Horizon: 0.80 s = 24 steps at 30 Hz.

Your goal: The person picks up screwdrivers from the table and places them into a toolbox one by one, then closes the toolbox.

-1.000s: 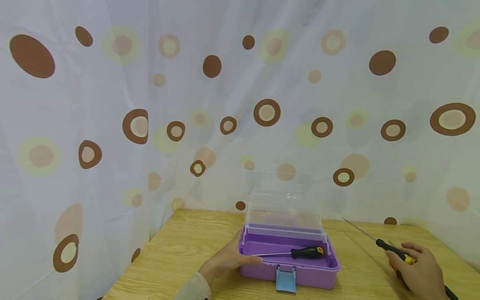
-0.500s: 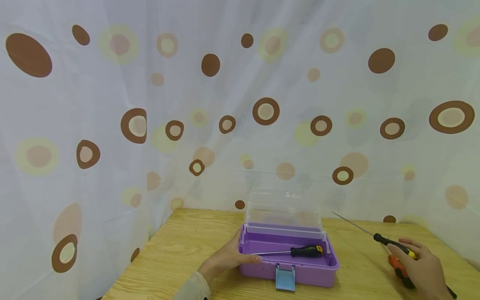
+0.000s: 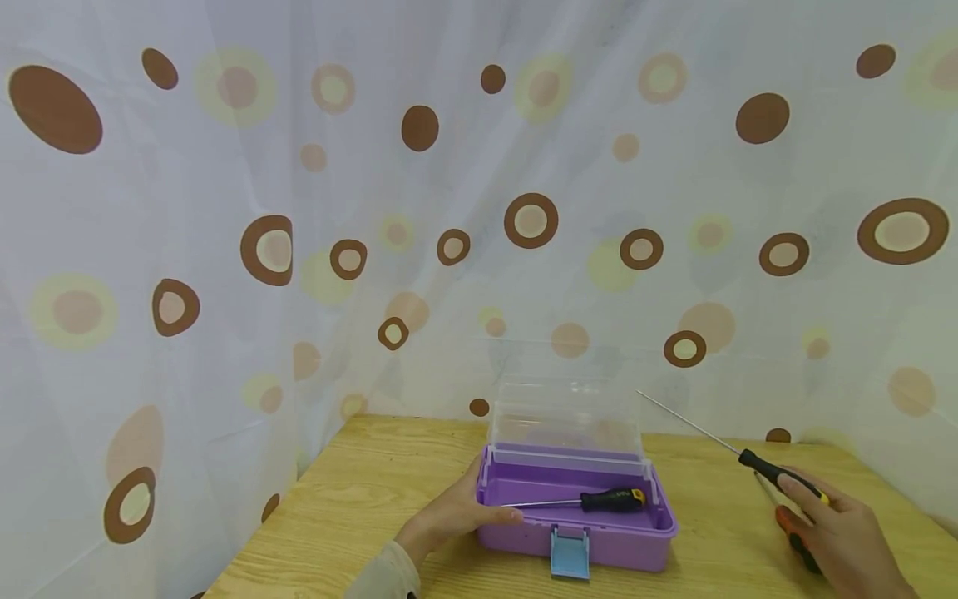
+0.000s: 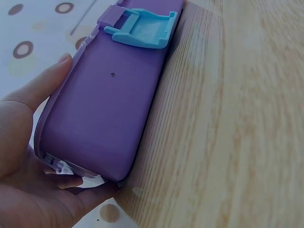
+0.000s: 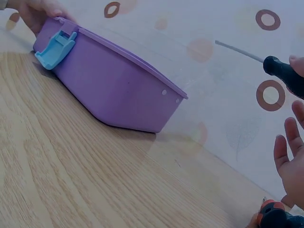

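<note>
A purple toolbox [image 3: 572, 545] stands with its clear lid [image 3: 569, 412] raised. Inside it lies a screwdriver [image 3: 614, 500] with a black and yellow handle. My left hand [image 3: 452, 516] grips the toolbox's left end, thumb over the front rim; in the left wrist view its fingers [image 4: 71, 199] reach round the end. To the right of the box, my right hand [image 3: 846, 532] holds a second black-and-yellow screwdriver [image 3: 778, 472], its shaft tilted up toward the back left. Beneath that hand is a red and black screwdriver [image 3: 797, 537], partly hidden.
A light blue latch [image 3: 570, 556] hangs down at the toolbox's front. The wooden table [image 3: 397, 449] runs back to a white curtain [image 3: 449, 166] with brown dots, which also closes off the left side.
My right hand has raised the screwdriver tip and shifted it left. The dark handle end formerly seen beyond the right wrist has gone from view. My left hand stays on the toolbox.
</note>
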Tool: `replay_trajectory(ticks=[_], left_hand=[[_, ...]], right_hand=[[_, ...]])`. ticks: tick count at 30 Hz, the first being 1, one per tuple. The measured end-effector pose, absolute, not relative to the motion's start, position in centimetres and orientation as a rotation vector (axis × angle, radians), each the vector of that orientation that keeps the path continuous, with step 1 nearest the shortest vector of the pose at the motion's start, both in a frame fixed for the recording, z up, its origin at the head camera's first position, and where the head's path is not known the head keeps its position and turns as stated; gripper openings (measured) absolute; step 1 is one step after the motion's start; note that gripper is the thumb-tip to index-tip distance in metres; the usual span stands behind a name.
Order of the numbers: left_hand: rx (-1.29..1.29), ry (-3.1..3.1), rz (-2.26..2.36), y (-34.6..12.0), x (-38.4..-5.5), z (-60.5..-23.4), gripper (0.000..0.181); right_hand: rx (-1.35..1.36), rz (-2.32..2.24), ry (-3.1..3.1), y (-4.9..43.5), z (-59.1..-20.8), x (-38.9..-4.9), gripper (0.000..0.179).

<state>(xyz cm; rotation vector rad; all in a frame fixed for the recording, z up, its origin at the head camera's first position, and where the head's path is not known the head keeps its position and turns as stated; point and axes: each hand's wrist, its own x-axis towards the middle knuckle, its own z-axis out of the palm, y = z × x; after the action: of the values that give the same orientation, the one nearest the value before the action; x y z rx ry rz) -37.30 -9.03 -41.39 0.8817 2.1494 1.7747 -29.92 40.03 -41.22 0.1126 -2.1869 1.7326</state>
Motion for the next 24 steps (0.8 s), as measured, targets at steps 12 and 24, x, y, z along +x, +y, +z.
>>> replay_trajectory(ticks=[12, 24], left_hand=[[0.878, 2.147, 1.779, -9.02, -37.27, -41.43, 0.114], [0.876, 2.111, 1.8, -8.92, -37.3, -41.4, 0.115]], right_hand=[[0.306, 2.432, -1.852, 40.02, -41.48, -30.43, 0.036], [0.746, 2.559, -1.749, 39.65, -41.33, -30.71, 0.049]])
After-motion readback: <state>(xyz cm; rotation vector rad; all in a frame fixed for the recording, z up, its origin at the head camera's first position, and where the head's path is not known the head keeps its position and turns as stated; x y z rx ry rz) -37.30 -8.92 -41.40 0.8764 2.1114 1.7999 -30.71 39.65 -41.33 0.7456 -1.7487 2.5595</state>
